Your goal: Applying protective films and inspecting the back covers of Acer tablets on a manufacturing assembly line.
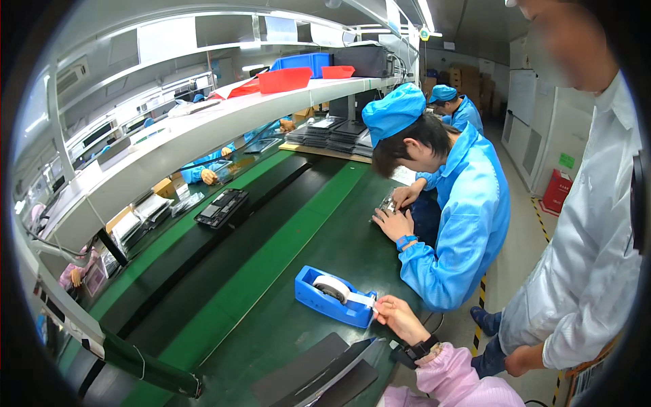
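My right hand (400,320), in a pink sleeve with a black watch-like band (422,349) at the wrist, reaches in from the lower right. Its fingertips pinch the free end of a strip of white tape (361,298) at the front end of a blue tape dispenser (319,300). The tape roll (331,287) sits in the dispenser, which stands on the dark green bench. My left hand does not show. Below the dispenser lie dark, flat, folded panels (319,373), partly raised, with a shiny edge.
A co-worker in blue (461,203) bends over a small device close by on the right. Another person in a white coat (576,258) stands at the far right. An opened black device (222,207) lies on the green-edged belt (251,288). A shelf (224,112) crosses above.
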The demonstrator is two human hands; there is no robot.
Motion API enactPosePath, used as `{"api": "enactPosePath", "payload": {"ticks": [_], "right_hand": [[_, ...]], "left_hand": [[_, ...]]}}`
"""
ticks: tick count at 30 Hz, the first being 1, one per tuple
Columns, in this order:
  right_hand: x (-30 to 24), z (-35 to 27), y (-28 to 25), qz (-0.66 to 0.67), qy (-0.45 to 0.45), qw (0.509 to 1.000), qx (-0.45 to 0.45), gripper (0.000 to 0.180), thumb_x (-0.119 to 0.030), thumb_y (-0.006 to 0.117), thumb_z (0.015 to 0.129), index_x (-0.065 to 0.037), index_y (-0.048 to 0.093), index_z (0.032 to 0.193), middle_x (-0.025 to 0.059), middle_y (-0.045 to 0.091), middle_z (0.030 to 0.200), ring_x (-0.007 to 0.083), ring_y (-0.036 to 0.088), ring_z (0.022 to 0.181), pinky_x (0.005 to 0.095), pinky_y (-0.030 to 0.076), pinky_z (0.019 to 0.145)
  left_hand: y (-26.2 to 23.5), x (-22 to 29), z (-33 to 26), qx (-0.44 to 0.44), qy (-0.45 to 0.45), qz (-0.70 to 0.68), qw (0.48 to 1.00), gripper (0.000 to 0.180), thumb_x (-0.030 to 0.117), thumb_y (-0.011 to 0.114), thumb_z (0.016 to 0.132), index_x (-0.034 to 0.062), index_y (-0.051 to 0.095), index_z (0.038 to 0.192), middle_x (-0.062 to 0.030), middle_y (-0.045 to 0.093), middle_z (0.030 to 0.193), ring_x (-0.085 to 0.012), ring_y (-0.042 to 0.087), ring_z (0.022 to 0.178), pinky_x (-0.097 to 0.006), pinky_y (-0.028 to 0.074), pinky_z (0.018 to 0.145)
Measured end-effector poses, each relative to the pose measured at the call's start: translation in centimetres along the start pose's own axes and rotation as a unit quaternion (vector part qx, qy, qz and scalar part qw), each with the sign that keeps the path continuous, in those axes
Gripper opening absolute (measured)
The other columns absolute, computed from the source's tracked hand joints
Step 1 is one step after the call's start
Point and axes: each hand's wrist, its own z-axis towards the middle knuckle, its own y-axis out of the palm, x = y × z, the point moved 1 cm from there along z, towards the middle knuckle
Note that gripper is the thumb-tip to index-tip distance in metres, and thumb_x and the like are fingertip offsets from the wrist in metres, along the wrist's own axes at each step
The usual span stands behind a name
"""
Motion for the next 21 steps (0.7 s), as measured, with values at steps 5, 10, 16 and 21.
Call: {"api": "enactPosePath", "payload": {"ticks": [5,10,16,21], "right_hand": [[4.1,-1.7,-0.2,0.214,0.056,0.975,0.022,0.015,-0.004,0.054,0.085,0.002,0.051,0.099,0.0103,0.058,0.081,0.0135,0.050,0.063,0.0243,0.040,0.062],[-1.6,-4.8,1.6,0.190,0.050,0.979,0.046,0.017,-0.011,0.058,0.086,0.000,0.056,0.099,0.0086,0.059,0.082,0.0148,0.053,0.064,0.0260,0.043,0.064],[-7.0,-6.7,5.0,0.106,-0.127,0.986,-0.007,0.010,-0.007,0.058,0.085,-0.001,0.056,0.092,0.0142,0.062,0.094,0.0245,0.061,0.092,0.0358,0.048,0.077],[-9.8,-8.8,9.9,-0.010,-0.228,0.973,-0.020,0.009,-0.011,0.065,0.074,-0.005,0.062,0.080,0.0138,0.053,0.117,0.0244,0.050,0.109,0.0356,0.038,0.089]], "left_hand": [[0.4,0.7,0.1,0.016,-0.017,-0.014,1.000,0.012,0.008,0.053,0.090,0.0008,0.049,0.099,-0.0222,0.062,0.091,-0.0314,0.062,0.084,-0.038,0.048,0.078],[0.3,1.1,0.1,0.028,-0.033,-0.025,0.999,0.011,0.007,0.054,0.089,0.0004,0.051,0.097,-0.0217,0.062,0.091,-0.0321,0.062,0.084,-0.040,0.048,0.078],[0.7,1.5,1.0,0.032,-0.040,-0.002,0.999,0.009,0.008,0.056,0.088,0.0011,0.055,0.094,-0.0188,0.064,0.090,-0.0295,0.063,0.084,-0.037,0.046,0.078],[0.7,0.9,0.7,0.040,-0.061,-0.044,0.996,0.012,0.011,0.055,0.088,-0.0001,0.058,0.093,-0.0213,0.066,0.090,-0.0287,0.064,0.083,-0.033,0.049,0.074]]}}
